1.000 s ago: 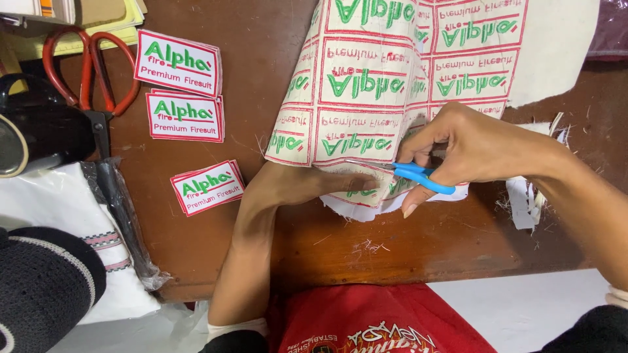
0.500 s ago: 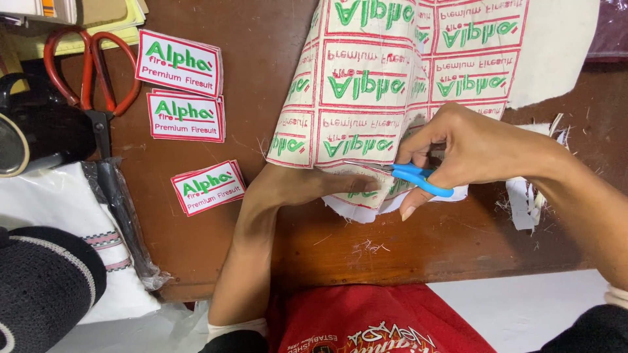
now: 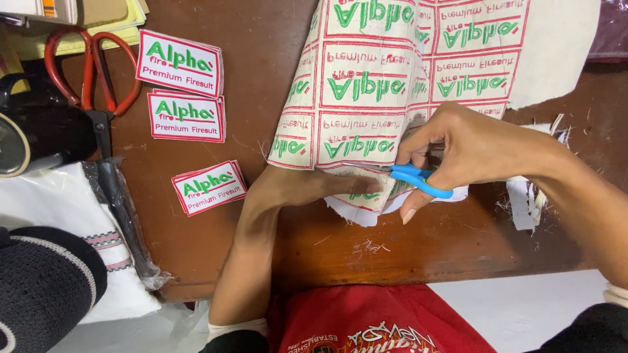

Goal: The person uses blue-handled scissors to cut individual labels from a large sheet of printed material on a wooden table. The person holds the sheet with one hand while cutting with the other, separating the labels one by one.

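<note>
Right hand (image 3: 471, 147) is closed around the blue-handled scissors (image 3: 418, 180), fingers through the loops, and the blades run left under the near edge of the sheet of embroidered patches (image 3: 366, 91), so the blades themselves are mostly out of sight. Left hand (image 3: 307, 186) lies flat at that same near edge, fingers stretched right and pinning the cloth down, fingertips touching the bottom row; part of the hand is tucked beneath the sheet, so whether the thumb grips the fabric cannot be told. That sheet sits in the middle of the brown table (image 3: 261, 59), its far end cut off by the top of the frame. Over on the left, three small stacks of cut patches (image 3: 186, 117) lie face up, well apart from the hands. Further left, red-handled scissors (image 3: 91, 72) rest beside a black object only partly in view. White fabric scraps (image 3: 523, 202) lie at the right, just beyond the right wrist. Near the edge, a red shirt (image 3: 366, 323) shows, partly cropped.
</note>
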